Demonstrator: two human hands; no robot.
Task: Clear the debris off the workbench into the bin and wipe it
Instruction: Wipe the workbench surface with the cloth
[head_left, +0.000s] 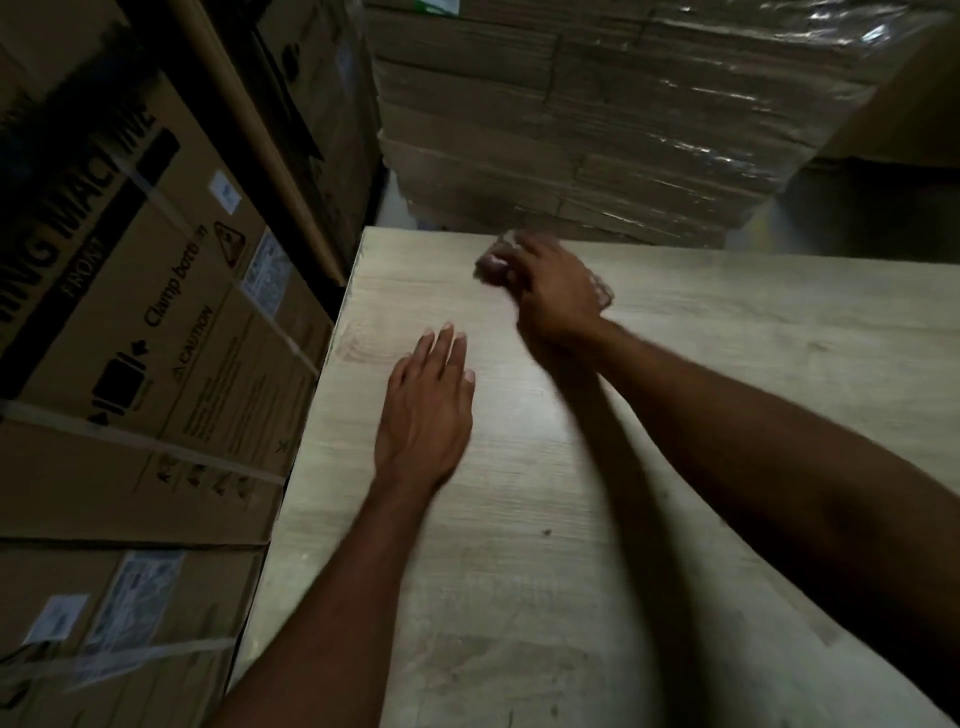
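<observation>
A pale wood-grain workbench (701, 364) fills the middle and right of the view. My right hand (553, 291) is near the bench's far edge, its fingers closed on a crumpled piece of clear plastic wrap (493, 262) that is blurred and partly hidden under the palm. My left hand (426, 410) lies flat on the bench top to the left, fingers stretched out and close together, with nothing in it. No bin shows in this view.
Tall cardboard appliance boxes (145, 312) stand tight against the bench's left edge. Behind the far edge rises a pallet of flat cardboard wrapped in film (597, 119). A small dark speck (546, 532) lies on the near bench top.
</observation>
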